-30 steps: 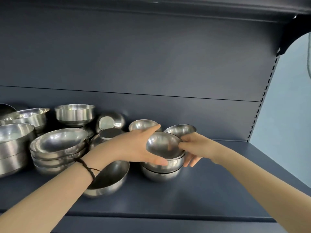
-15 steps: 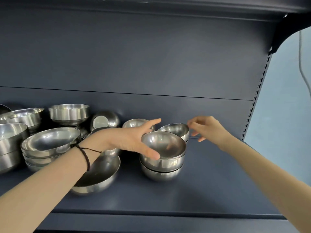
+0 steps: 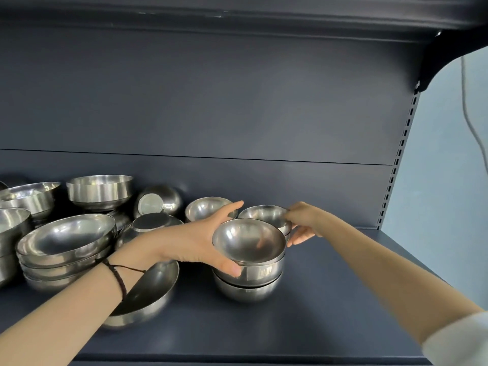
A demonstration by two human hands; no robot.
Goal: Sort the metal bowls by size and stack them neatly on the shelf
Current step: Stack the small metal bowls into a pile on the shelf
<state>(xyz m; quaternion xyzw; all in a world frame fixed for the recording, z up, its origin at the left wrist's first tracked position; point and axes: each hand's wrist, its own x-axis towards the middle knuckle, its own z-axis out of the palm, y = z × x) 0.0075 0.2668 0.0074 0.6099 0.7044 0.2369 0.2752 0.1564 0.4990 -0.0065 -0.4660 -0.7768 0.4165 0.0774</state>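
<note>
While cupped, bowl stack [image 3: 250, 274] inside left grip [image 3: 195, 241]

Silver, mirror-bright steel bowls [image 3: 249, 243] sit on a plain navy-grey shelf [image 3: 330, 299]; a dark braided wristband [image 3: 119, 277], white sleeve [image 3: 459, 342], pale blue wall [image 3: 446, 180].

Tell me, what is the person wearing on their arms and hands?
The left hand and right hand are bare, without gloves. A dark braided cord bracelet with a thin strand circles the left wrist. A pale sleeve shows on the right arm.
</note>
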